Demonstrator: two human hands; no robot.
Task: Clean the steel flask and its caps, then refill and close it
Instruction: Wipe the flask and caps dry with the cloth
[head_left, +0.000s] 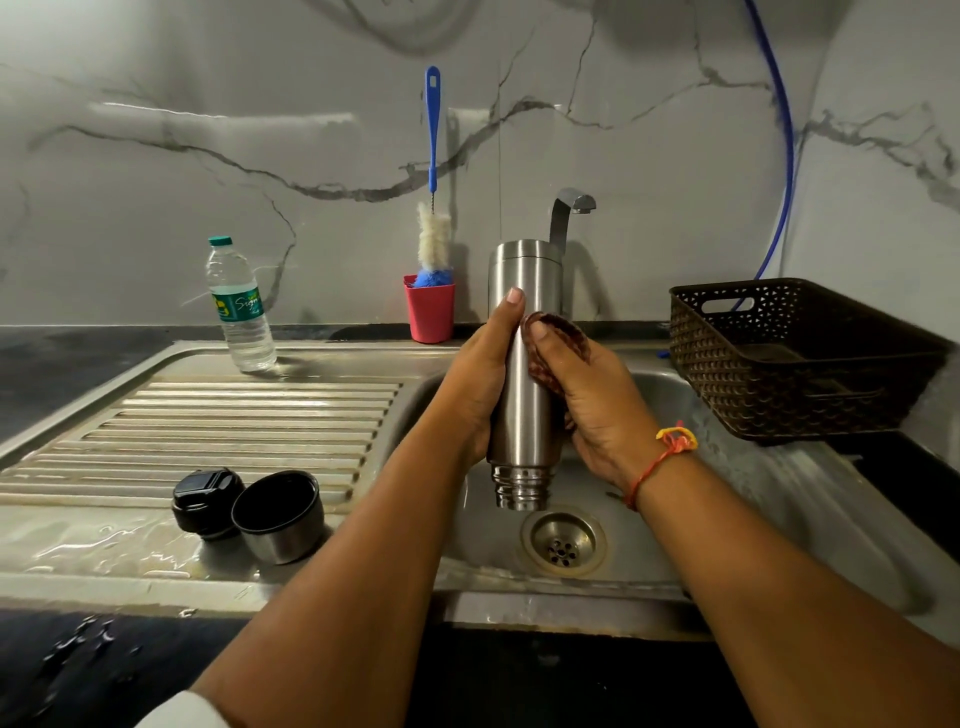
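One steel flask (522, 364), brushed cylinder, held by me upside down over the sink basin (670, 410), its threaded open mouth pointing down just above the round perforated drain (563, 543). My left hand (480, 384) is wrapped closed around the flask's left side, thumb laid up along the wall. My right hand (597, 410) presses one reddish-brown scrubbing pad (550, 345), coarse in texture, against the flask's right side, fingers curled over it. One red-and-yellow thread band (667, 449) on my right wrist. Two caps, both on the wet ribbed steel drainboard (208, 431) to my left, touching each other: one black plastic stopper cap (207, 501), and one steel cup-cap (279, 517) lying tilted, its dark interior showing, nothing visible in it. One clear plastic water bottle (240, 306), green lid, green label, upright at the back of the drainboard, mostly full of water. One red plastic tumbler (430, 312) against the marble-patterned wall, holding one bottle brush (434, 208) with blue handle and pale fluffy head, standing upright. One steel tap (569, 213) behind the flask. One dark brown perforated plastic basket (800, 364) at the right of the sink; I cannot tell what lies in it. One blue hose (784, 130) running down the wall behind the basket.
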